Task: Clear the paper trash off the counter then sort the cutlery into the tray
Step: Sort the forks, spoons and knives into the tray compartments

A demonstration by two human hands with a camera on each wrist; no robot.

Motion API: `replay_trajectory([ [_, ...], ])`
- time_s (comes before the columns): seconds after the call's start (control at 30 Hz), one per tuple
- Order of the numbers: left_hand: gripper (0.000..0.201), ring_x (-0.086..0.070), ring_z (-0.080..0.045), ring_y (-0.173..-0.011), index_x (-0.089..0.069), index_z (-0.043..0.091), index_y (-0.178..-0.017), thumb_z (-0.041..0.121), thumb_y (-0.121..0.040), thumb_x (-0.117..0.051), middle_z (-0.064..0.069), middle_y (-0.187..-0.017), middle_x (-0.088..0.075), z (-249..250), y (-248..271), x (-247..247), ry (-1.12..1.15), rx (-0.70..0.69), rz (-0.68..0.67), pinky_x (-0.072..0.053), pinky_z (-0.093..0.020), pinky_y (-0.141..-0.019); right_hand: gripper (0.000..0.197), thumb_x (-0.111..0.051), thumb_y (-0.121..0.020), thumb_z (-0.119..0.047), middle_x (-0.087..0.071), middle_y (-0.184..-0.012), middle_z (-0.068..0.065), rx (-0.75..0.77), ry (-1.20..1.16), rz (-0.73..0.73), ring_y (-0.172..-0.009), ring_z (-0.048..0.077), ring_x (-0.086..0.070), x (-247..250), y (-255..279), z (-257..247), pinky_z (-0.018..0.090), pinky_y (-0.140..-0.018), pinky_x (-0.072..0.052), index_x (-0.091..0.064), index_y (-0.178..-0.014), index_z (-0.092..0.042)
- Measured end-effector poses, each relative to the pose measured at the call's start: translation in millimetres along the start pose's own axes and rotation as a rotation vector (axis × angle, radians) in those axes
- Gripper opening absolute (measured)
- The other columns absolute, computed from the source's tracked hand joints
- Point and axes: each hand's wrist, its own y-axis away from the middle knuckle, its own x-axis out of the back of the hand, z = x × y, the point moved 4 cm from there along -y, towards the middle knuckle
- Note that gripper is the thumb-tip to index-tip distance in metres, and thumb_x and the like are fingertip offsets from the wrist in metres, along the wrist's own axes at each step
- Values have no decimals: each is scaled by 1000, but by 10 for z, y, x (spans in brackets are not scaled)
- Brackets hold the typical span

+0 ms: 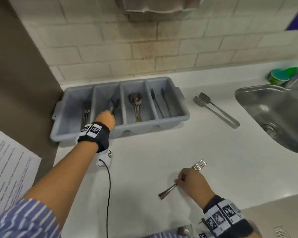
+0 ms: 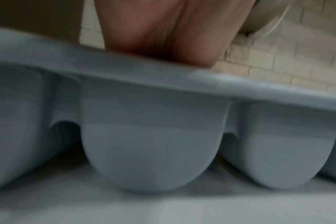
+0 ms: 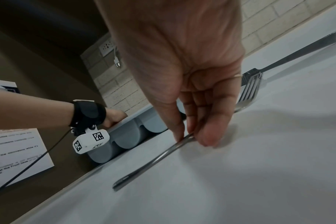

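Observation:
A grey four-compartment cutlery tray (image 1: 144, 130) stands against the tiled wall. My left hand (image 1: 110, 113) reaches over its front rim and grips a dark spoon (image 1: 113, 104) above the second compartment from the left. In the left wrist view the tray's outer wall (image 2: 148, 136) fills the frame and the fingers are hidden behind the rim. Forks (image 1: 85, 115), spoons (image 1: 136, 103) and knives (image 1: 160, 103) lie in the other compartments. My right hand (image 1: 178, 181) pinches the handle of a fork (image 1: 199, 165) lying on the white counter; the pinch (image 3: 190, 136) shows on the fork handle (image 3: 153, 160).
Metal tongs (image 1: 215, 109) lie on the counter between the tray and the steel sink (image 1: 265, 107) at the right. A green sponge holder (image 1: 280, 77) sits behind the sink. A printed sheet (image 1: 9, 165) hangs on the brown panel at the left. A black cable (image 1: 108, 194) trails from my left wrist.

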Motion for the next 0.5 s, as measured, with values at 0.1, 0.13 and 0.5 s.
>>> replay_trajectory([
  [0.1, 34, -50, -39, -124, -53, -11, -123, 5, -95, -41, -26, -134, -52, 34, -93, -155, -133, 36, -160, -40, -41, -104, 19, -65, -79, -20, -53, -66, -8, -36, -31, 52, -66, 14, -54, 20, -21, -12, 15, -51, -35, -52, -66, -23],
  [0.13, 35, -49, -38, -125, -51, -10, -125, 5, -95, -41, -25, -136, -52, 24, -124, -176, -119, 56, -180, -40, -40, -105, 13, -65, -78, -18, -56, -71, -5, -51, -43, 73, -69, 15, -55, 41, -35, -8, 16, -52, -36, -55, -70, -21],
  [0.5, 31, -59, 3, -83, -68, 11, -94, -10, -88, -46, 3, -97, -65, -425, 1043, 108, 627, -230, 251, -42, -1, -84, 23, -58, -68, -7, -46, -59, -10, 99, 71, 47, -50, 2, -40, 107, -169, -145, 16, -42, -27, -40, -72, -22],
])
